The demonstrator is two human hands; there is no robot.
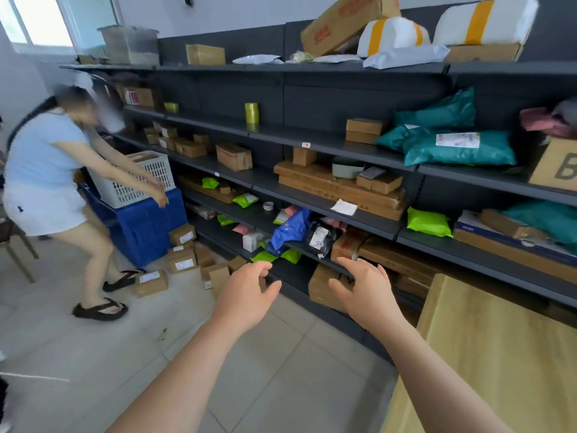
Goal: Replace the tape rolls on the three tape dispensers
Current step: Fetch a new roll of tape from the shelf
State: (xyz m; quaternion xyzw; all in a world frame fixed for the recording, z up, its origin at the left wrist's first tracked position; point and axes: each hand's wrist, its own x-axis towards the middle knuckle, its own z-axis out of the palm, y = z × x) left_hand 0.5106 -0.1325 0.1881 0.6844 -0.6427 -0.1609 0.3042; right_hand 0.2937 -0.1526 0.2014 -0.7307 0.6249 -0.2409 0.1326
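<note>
- The left hand (246,289) and right hand (363,287) are held out empty at lower centre, fingers loosely spread.
- A stack of tape rolls (251,113) is seen at upper centre on a dark metal shelf (281,132), directly above the left hand, which is judged the nearer; its axis stands upright.
- The rolls are glossy, yellow-green and cylindrical.
- A small pale roll (268,205) lies flat lower down.
- No dispenser is made out.

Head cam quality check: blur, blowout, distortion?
Head view: the window at top left is blown out; the dark grey metal shelves bow from wide-angle distortion; the person in the light blue top is blurred; left hand, right hand and stacked yellow-green tape rolls look sharp.
</note>
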